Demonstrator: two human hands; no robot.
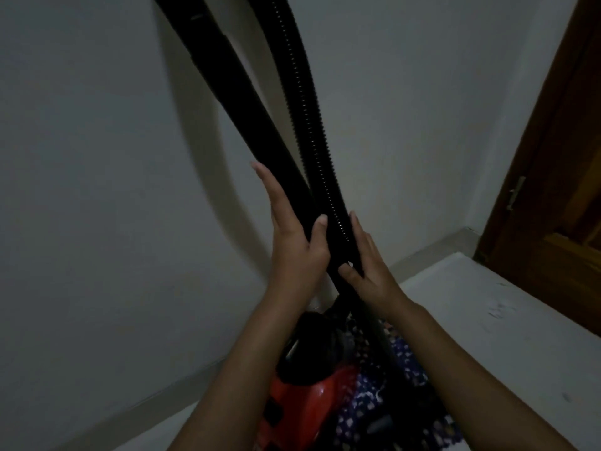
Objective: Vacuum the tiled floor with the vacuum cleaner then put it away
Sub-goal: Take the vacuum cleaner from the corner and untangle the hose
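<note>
The vacuum cleaner's red and black body (299, 398) stands low in the corner, partly hidden by my forearms. Its smooth black wand (227, 92) and ribbed black hose (302, 92) rise side by side against the pale wall and run out of the top of the view. My left hand (292, 242) holds the wand, with its fingers straight along the left side and its thumb across the front. My right hand (370, 271) holds the hose just to the right, with its fingers straight along it and its thumb on the front.
The room is dim. A dark wooden door (559, 190) with a metal latch stands at the right. Pale floor (471, 320) meets a light skirting (130, 415) along the wall. A blue patterned cloth (374, 395) lies beside the vacuum body.
</note>
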